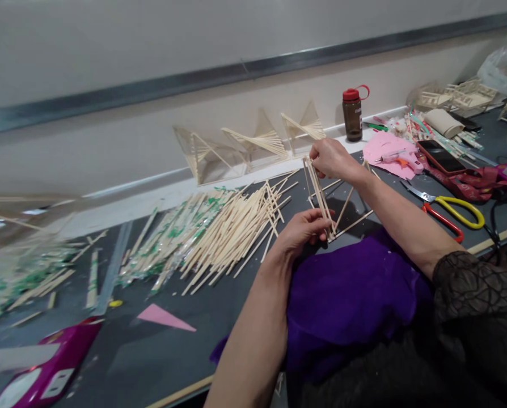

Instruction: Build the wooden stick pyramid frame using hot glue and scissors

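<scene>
A small frame of thin wooden sticks [343,211] stands on the dark tabletop in front of me. My left hand [307,229] is closed round the lower ends of its near sticks, close to a bottom corner. At the top of the same sticks, my right hand [332,160] pinches the upper end; its fingertips are partly hidden. Left of the frame lies a loose pile of bare wooden sticks [232,235]. Purple cloth [351,300] lies just below my hands, at the table's front edge.
Finished-looking twisted stick models [257,141] lean along the wall. Wrapped chopsticks [172,232] lie left of the pile. Scissors [457,209], a phone [443,157], a glue gun [400,160] on pink paper and a bottle [353,116] are at right. A pink paper triangle [166,317] lies in front.
</scene>
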A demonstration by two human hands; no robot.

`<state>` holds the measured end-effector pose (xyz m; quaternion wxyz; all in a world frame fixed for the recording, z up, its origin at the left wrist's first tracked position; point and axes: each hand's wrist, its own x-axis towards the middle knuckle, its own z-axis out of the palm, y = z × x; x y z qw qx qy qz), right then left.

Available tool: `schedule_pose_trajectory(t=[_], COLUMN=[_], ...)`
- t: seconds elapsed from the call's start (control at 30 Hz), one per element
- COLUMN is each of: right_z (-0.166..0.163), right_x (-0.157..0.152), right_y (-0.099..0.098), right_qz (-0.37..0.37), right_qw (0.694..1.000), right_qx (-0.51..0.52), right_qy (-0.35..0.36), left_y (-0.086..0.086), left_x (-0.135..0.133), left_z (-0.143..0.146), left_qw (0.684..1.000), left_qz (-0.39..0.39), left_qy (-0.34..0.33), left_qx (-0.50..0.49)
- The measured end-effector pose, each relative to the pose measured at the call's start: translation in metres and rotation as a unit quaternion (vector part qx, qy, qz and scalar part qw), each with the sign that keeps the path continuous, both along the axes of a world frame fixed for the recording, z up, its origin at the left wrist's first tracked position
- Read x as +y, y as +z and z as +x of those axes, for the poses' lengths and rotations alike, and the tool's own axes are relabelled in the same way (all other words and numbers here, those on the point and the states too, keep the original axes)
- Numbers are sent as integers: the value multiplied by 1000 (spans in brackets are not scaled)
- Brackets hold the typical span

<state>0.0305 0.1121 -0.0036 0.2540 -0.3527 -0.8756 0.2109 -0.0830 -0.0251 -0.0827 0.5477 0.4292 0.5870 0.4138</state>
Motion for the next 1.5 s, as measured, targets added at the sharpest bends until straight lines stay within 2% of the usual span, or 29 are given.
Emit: schedule_pose_trajectory(t=[0.33,0.8,1.5], right_z=[1,3,2], right_x=[-5,-10,-8], right_y=[6,10,7], right_qz=[-27,-34,-27], right_qw=[999,999,1000], right_qx=[-14,-21,-15], right_qy=[-10,-5,-3], left_y=[2,-3,-5], left_x=[1,3,3], left_z=[2,2,1], left_qw=[1000,1000,1000], left_qz=[-9,-13,-13], left_qy=[6,7,2], left_qx=[0,23,19])
